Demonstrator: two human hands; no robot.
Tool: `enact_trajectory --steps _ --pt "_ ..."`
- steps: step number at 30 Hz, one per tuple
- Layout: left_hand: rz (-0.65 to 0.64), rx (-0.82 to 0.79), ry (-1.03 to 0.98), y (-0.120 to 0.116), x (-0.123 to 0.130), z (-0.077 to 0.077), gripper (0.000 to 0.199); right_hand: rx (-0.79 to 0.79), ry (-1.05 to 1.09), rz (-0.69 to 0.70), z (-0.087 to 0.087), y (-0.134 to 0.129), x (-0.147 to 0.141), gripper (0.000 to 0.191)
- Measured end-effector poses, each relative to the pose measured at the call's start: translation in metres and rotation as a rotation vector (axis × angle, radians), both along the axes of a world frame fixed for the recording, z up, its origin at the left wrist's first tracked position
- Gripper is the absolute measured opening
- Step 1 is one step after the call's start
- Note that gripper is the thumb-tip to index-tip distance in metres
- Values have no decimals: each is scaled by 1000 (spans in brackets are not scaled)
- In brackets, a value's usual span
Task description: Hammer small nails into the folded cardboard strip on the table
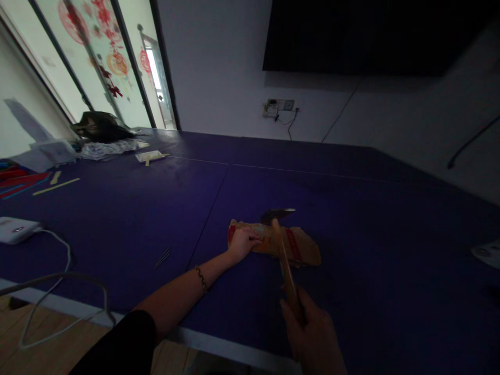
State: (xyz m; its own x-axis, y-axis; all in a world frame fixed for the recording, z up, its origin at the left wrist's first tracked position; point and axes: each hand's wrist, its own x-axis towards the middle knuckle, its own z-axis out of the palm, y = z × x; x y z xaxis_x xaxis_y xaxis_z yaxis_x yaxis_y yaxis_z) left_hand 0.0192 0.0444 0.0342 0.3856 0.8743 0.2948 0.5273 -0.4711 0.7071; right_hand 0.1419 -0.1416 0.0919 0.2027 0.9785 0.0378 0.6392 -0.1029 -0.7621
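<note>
My right hand (312, 333) is wrapped round the wooden handle of a hammer (287, 265). The hammer's dark metal head is over the far edge of a folded piece of brown cardboard (308, 247) with red bands. On the cardboard's left part rests my left hand (242, 243), its fingers drawn together in a pinch. Whatever is between those fingertips is too small and dark to make out. Left of my forearm, a few thin metal pieces like nails (162, 257) lie on the purple table (175, 203).
A white device (17, 229) with a pale cable (64, 245) is at the left edge. Beyond it lie yellow strips (57, 186), red and blue pieces (23, 179), a clear plastic box (50, 153) and a dark bag (99, 126). A wall screen (363, 36) hangs above the table.
</note>
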Motion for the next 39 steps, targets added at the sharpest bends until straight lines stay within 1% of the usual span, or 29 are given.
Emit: enact_trajectory --steps 3,5,8,11,15,18,21,24,27,30,32,35,37,39 --pt "8 4 1 2 1 -3 2 -19 -106 -4 -9 6 -2 44" --pt "15 6 3 2 1 -4 3 -50 -115 27 -14 5 -2 44" --pt "14 6 4 2 1 -4 2 -27 -30 21 -15 -2 1 44" --pt "-2 6 -2 2 0 -3 3 3 57 -40 -8 -10 8 44" --pt "-10 6 -19 2 -1 -1 11 22 149 -126 -1 -15 19 42" --pt "-28 -16 -54 2 -2 0 14 3 186 -182 -4 -16 23 41" --pt "-30 -27 -71 3 -2 -2 11 -22 221 -192 -9 -17 22 42" --pt "-10 -17 -65 3 -2 -3 10 -42 233 -156 -14 -16 17 41" --pt "9 -11 -39 3 -1 -3 9 -7 186 -115 -16 -11 11 40" --pt "15 -11 -23 3 -2 -2 8 49 79 -67 -18 -3 3 40" --pt "16 -12 -16 3 -1 -2 8 36 -17 -26 -20 1 -3 40" --pt "18 -11 -6 3 -1 -2 10 -14 -120 -12 -22 4 -7 39" --pt "18 -11 0 3 -1 -1 10 -33 -89 11 -23 2 -6 40" --pt "16 -11 4 3 -1 -1 9 -20 -10 30 -23 0 -4 43"
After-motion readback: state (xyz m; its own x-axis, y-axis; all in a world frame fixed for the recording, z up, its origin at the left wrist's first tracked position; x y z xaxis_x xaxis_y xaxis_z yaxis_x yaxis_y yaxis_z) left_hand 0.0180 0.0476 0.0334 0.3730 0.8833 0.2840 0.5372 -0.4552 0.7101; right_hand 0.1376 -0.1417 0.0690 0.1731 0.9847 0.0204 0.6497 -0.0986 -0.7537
